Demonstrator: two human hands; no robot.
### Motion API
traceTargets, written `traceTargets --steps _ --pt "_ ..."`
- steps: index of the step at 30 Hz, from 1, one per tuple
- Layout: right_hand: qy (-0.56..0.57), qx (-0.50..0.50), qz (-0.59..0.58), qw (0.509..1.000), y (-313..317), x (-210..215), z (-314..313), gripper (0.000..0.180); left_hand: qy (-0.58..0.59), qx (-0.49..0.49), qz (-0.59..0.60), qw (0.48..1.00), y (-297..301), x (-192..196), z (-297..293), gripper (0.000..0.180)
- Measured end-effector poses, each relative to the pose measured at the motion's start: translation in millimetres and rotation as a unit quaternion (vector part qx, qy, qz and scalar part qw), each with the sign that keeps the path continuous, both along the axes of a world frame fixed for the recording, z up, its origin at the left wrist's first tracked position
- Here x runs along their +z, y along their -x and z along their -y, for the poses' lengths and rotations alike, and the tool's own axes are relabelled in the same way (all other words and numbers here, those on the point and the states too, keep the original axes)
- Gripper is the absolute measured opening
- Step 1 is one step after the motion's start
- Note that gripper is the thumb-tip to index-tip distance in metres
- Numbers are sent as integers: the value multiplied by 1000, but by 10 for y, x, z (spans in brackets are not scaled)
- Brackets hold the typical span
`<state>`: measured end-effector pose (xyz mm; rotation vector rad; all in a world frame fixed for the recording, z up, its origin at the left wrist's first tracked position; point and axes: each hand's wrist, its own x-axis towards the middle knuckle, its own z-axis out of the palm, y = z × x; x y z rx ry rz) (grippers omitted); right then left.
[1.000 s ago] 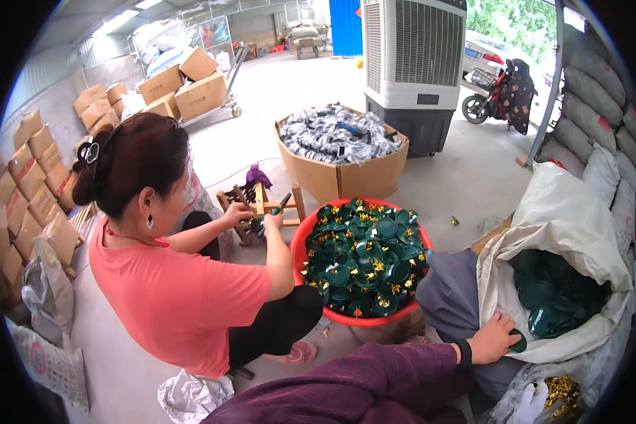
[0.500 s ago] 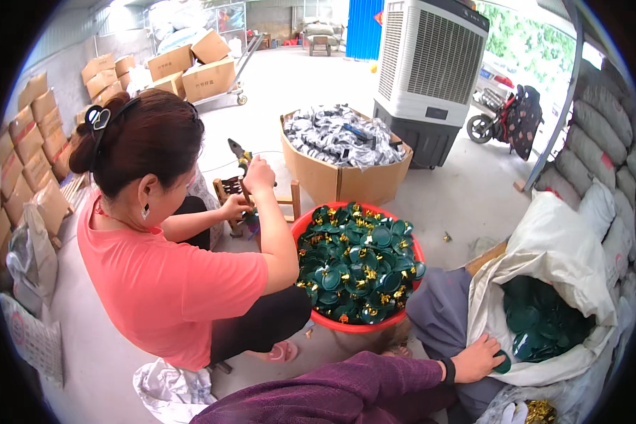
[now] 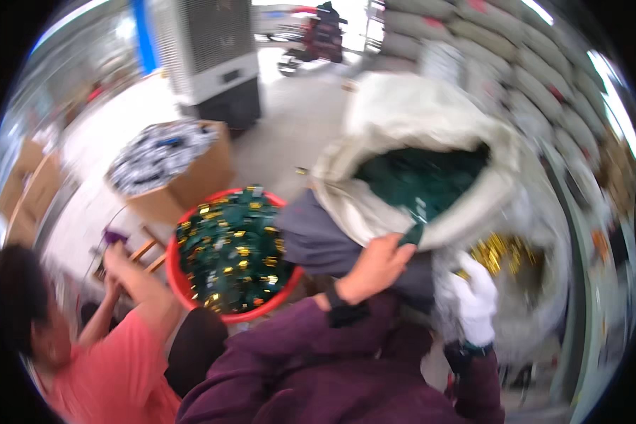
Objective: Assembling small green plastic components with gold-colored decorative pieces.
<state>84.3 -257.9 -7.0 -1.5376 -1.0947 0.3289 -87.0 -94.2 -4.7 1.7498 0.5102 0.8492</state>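
Left of the tub [image 3: 172,274], a blurred co-worker [image 3: 124,371] is cut off below; right of it, blur hides whether the right hand [image 3: 475,300] holds anything.

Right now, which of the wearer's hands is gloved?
The right hand: it wears a white glove, while the left hand, holding a green piece, is bare.

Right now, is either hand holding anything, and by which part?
Left hand: a dark green piece, pinched at its lower edge. Right hand, white-gloved, is beside gold pieces; blur hides whether it holds one.
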Motion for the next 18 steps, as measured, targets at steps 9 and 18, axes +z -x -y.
traceTargets --steps 9,18 --pt "2 98 -10 995 322 163 256 45 -78 -87 -3 993 6 64 650 17" --pt "70 96 285 951 462 294 147 37 -215 -9 -55 975 200 -115 787 17"
